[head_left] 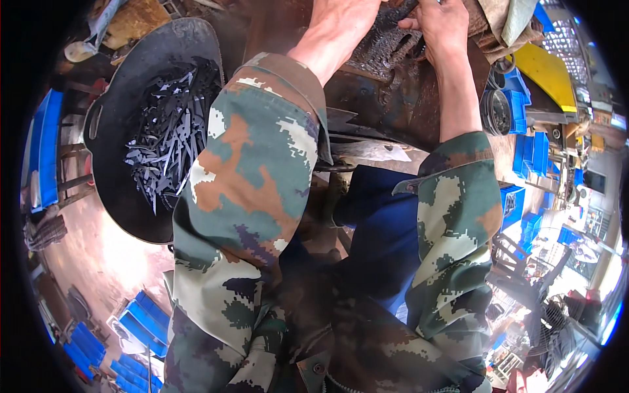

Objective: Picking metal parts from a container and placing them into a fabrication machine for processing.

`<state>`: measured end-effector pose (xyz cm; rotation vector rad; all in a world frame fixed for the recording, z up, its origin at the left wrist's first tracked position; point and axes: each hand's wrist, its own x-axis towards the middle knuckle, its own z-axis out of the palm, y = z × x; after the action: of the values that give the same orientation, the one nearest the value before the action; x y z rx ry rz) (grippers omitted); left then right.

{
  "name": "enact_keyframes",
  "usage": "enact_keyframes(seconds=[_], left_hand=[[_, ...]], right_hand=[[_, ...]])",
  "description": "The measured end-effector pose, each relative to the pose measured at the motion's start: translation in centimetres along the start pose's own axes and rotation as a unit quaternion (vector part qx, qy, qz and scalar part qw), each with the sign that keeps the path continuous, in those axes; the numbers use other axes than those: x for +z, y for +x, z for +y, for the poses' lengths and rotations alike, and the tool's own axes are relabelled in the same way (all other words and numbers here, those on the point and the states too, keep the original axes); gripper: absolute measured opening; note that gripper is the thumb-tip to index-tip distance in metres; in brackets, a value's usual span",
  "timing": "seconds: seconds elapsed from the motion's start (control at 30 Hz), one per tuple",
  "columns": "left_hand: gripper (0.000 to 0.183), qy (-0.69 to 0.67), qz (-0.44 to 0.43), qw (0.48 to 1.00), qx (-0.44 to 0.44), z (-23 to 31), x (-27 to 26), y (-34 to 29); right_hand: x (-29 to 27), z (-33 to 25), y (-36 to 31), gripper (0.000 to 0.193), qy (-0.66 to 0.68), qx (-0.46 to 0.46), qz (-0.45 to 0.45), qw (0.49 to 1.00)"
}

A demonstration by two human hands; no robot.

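Both my hands reach over a dark, greasy metal work surface (419, 98) at the top of the view. My left hand (347, 16) shows only its back and wrist; its fingers run past the upper edge. My right hand (445, 23) is close beside it, fingers bent and closed together near the upper edge, one fingertip pointing left. What it holds, if anything, is hidden. Between the hands lies a lumpy, wet-looking dark mass (390, 42). To the left, a wide black pan (111, 170) holds a heap of thin dark metal strips (173, 131).
A brown cloth (488, 23) lies at the surface's far right corner. Round metal containers (496, 111) and blue bins (524, 154) stand to the right, near a yellow panel (547, 75). More blue bins (141, 324) sit on the floor at lower left.
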<state>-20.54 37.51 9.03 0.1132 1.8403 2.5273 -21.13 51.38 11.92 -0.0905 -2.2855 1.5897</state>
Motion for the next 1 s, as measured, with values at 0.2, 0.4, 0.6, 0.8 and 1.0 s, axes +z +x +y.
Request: enact_keyframes(seconds=[0.2,0.4,0.6,0.8,1.0], left_hand=[[0.030,0.000,0.016,1.000,-0.013,0.6,-0.1,0.0],[0.029,0.008,0.010,1.000,-0.013,2.3,-0.6,-1.5],[0.023,0.072,0.031,0.997,0.029,2.0,-1.2,-1.2],[0.023,0.100,0.048,0.994,0.025,2.7,-0.8,-1.5],[0.021,0.102,0.017,0.995,0.011,3.0,-0.9,-1.7]], right_hand=[[-0.2,0.0,0.2,0.021,0.018,0.015,0.003,1.000],[-0.5,1.1,0.6,0.020,0.012,-0.001,0.004,1.000],[-0.2,0.9,0.4,0.018,0.026,-0.002,0.002,1.000],[-0.1,0.8,0.5,0.016,0.021,0.000,0.004,1.000],[-0.2,0.9,0.6,0.016,0.035,0.005,0.004,0.999]])
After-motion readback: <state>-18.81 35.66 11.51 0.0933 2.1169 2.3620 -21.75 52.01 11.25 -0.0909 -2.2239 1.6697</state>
